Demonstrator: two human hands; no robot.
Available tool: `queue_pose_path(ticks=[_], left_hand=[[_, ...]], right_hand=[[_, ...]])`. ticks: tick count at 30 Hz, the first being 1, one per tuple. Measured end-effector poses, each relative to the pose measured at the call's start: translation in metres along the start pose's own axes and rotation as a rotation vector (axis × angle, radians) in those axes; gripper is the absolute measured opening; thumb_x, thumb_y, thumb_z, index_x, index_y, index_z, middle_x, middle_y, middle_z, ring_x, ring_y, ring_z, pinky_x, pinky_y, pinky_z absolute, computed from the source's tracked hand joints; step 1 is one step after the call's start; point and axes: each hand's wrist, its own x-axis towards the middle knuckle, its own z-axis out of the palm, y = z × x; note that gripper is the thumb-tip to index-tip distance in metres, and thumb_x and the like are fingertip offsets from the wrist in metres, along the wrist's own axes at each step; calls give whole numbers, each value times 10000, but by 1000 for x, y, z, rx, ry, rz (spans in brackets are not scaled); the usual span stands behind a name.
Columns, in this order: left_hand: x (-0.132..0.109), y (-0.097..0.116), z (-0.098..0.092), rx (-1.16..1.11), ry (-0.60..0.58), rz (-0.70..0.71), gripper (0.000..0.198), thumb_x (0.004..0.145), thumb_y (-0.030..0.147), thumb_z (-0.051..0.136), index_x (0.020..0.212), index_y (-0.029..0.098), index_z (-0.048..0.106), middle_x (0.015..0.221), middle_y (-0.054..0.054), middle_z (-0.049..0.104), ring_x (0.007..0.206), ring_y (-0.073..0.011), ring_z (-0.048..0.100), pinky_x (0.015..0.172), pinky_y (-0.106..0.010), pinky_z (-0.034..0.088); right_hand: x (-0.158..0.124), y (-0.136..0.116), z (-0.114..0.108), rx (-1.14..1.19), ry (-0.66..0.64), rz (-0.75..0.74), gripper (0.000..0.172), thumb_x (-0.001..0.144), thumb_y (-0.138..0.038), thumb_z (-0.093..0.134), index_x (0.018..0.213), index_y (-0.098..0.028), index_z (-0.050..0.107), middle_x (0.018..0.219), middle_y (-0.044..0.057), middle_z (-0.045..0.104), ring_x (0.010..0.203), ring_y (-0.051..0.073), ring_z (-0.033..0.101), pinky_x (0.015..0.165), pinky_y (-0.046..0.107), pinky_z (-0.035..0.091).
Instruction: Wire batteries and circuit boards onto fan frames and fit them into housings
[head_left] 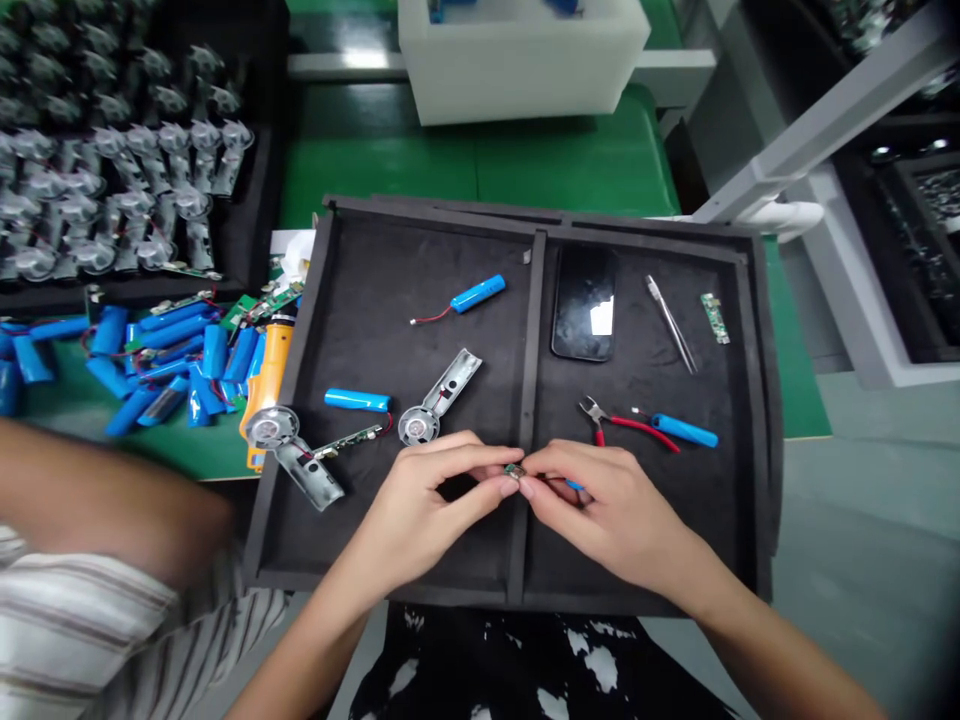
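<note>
A worker leans into close handwork over a divided black tray (pixel 535 330), the left hand (pixel 431 500) pinching a small circuit board (pixel 513 471) between thumb and forefinger, just above the tray's central divider. The right hand (pixel 619 500) closes its fingertips at the board's edge, seemingly on a thin lead (pixel 553 480); a blue battery (pixel 574 486) shows beneath those fingers, mostly hidden. Whether the lead is attached cannot be told. The work looks only partly done: at left, a wired battery (pixel 358 400) appears already joined by a red wire to a long board (pixel 349 441) at a silver housing (pixel 319 480). Still unconnected are an upper battery (pixel 480 293) and a right-hand battery (pixel 686 430), their plugs loose, while a spare board (pixel 715 318) lies near tweezers (pixel 675 325). Red-handled cutters (pixel 637 424) rest nearby, untouched.
</note>
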Motion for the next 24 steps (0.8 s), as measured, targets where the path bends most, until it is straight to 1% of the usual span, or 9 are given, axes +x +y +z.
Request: queue_pose_path(ticks=[2,3,6,9,12,17,19,21,24], left_hand=[[3,0,1,19,-27,-12,258,928,238,756,1170,311,811,871,-11,774,772,-147,732,719,-251,602],[4,-1,2,10,-18,-18,239,929,241,754,1149,310,817,892,-12,789,783,-152,747,715,-250,612],[5,-6,10,-33,81,-15,167,916,236,767,1062,284,831,956,-18,817,825,-167,783,721,-243,649],[4,-10,19,10,192,48,153,896,209,783,1035,258,824,962,-22,821,795,-167,789,727,-250,669],[1,-11,24,100,259,112,149,905,185,765,1038,239,807,943,-26,812,764,-160,777,725,-263,667],[-1,-8,30,236,321,212,170,908,128,745,1041,230,776,901,-18,789,751,-146,740,716,-261,624],[0,-7,31,254,336,223,185,905,116,746,1052,226,770,897,-15,782,759,-141,729,724,-260,611],[1,-6,30,240,332,200,178,916,128,739,1058,231,775,904,-13,783,767,-141,729,726,-258,606],[3,-8,26,180,277,149,165,939,166,726,1064,249,794,932,-15,795,791,-151,743,730,-260,607]], right_hand=[[0,0,0,-9,4,37,101,1011,-207,612,1026,-206,712,782,-24,611,663,105,537,627,255,414],[0,0,1,-12,24,59,100,1006,-206,619,1024,-212,717,782,-23,617,666,108,548,628,256,422],[-1,1,5,-45,130,96,101,1004,-204,634,1027,-225,730,817,-17,664,686,109,591,646,254,452],[-1,3,10,-113,210,60,126,1021,-222,623,1057,-230,743,838,-7,699,690,113,620,649,259,468],[-2,4,13,-145,219,40,145,1030,-223,612,1063,-235,753,831,-7,711,697,116,636,653,264,475],[-1,3,15,-180,245,41,133,1020,-207,629,1054,-229,756,842,-16,730,705,111,648,664,262,478],[-1,3,15,-199,269,33,125,1011,-197,641,1049,-227,756,831,-21,733,690,109,643,661,263,477],[-1,4,14,-187,280,23,123,1008,-191,646,1053,-224,755,828,-22,733,679,106,636,664,260,481],[-1,6,11,-132,263,24,124,1015,-199,643,1059,-227,755,832,-19,724,686,106,631,675,255,488]])
